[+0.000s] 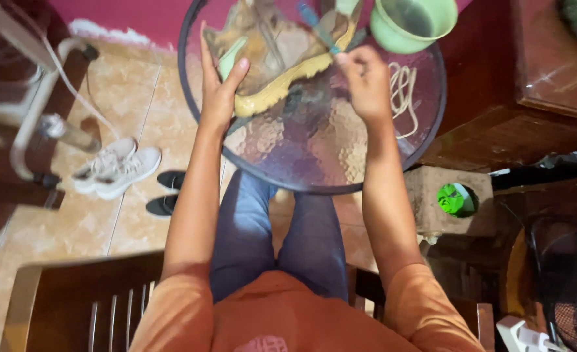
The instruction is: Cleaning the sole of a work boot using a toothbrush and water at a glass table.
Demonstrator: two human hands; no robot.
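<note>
Boot, tan, lies upper centre on my glass surface; left hand clasps its heel, right hand pinches a blue brush. Green bowl's contents I cannot tell.

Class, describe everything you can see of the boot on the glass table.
The boot is a tan, suede-looking ankle boot with a thick yellowish rubber-like sole. It lies on its side on the round glass table, sole edge toward the person. It looks unlaced; a pale lace lies beside it. The left hand steadies its heel end; the right hand holds a blue-handled brush against it.
</note>
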